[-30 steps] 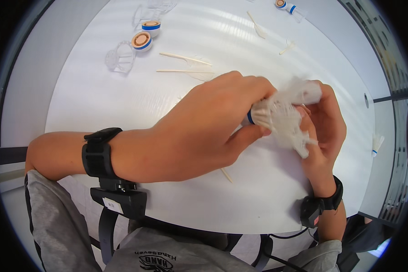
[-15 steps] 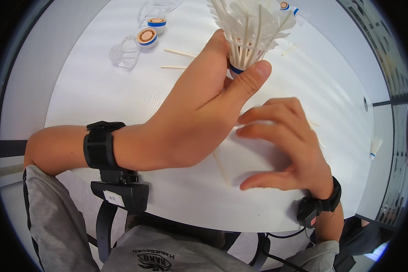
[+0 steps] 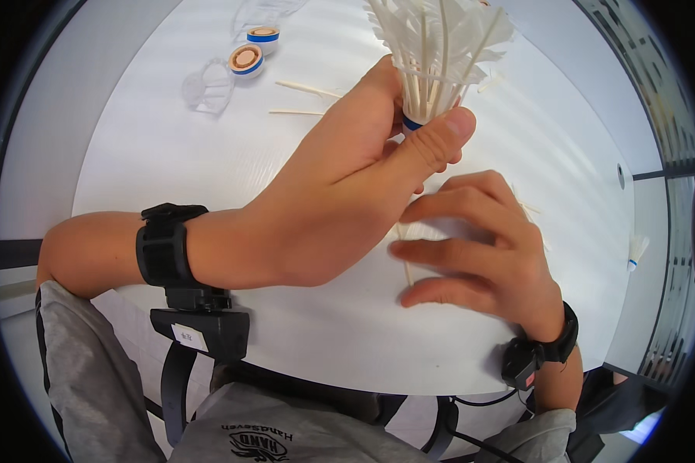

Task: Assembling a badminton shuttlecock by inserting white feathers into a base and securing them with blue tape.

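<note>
My left hand (image 3: 340, 177) is closed around the base of a white feather shuttlecock (image 3: 444, 54), whose feathers point up and away from me. A blue band (image 3: 411, 123) shows at its base; the rest of the base is hidden by my fingers. Below it, my right hand (image 3: 486, 247) hovers low over the table with thumb and fingers apart. A thin pale stick (image 3: 408, 272), like a bare quill, lies at those fingertips; whether it is pinched is not visible, but the tips stand clearly spread.
On the white table (image 3: 170, 162), at the far left, are two round bases (image 3: 246, 60) with blue bands and a clear plastic skirt (image 3: 208, 86). Thin sticks (image 3: 305, 89) lie beyond my left wrist, with others (image 3: 530, 207) beyond my right hand. Another shuttlecock (image 3: 637, 253) is at the right.
My right thumb and fingers have drawn closer together, and the stick beneath them has shifted away from me and to the right. The shuttlecock in my left hand has moved slightly right.
</note>
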A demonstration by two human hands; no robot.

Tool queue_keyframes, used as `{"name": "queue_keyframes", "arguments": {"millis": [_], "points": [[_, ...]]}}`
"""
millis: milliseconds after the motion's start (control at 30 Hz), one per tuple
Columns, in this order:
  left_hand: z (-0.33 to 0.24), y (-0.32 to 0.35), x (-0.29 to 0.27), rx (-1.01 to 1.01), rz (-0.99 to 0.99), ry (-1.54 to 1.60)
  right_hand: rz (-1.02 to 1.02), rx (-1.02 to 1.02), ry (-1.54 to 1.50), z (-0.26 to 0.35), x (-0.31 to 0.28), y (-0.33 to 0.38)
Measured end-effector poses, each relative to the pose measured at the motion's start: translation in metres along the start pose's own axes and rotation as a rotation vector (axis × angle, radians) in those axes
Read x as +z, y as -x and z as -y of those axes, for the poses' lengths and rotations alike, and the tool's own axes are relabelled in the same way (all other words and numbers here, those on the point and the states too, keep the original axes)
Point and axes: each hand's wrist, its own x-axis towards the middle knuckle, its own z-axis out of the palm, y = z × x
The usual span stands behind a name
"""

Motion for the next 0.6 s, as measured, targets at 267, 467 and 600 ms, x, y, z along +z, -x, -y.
{"name": "queue_keyframes", "arguments": {"millis": [267,467,600], "points": [[0.0002,-0.0013,0.0029,0.024,-0.010,-0.028,-0.088,0.130,0.062,-0.0022,0.0015,0.0038],[-0.0004,0.0015,0.0040,0.009,-0.010,0.043,-0.095,0.186,0.054,-0.0022,0.0003,0.0004],[-0.0005,-0.0007,0.0029,0.004,0.006,0.000,-0.110,0.206,0.026,-0.0028,-0.0008,0.0011]]}}
